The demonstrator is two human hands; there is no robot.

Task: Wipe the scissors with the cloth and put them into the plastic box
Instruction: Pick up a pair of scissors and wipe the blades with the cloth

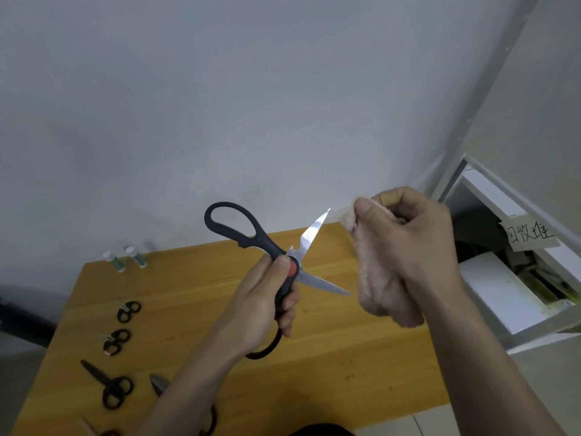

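Holding open scissors (pixel 284 262) in left hand (pixel 261 306), cloth (pixel 377 278) just beside.

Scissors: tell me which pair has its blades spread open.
The large black-handled scissors with the red pivot, which the left hand holds in the air. The pairs on the wooden table lie untouched; the black-bladed pair is closed.

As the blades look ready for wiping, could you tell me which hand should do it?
Probably the right hand: it grips the cloth beside the open blades, while the left hand holds the scissors.
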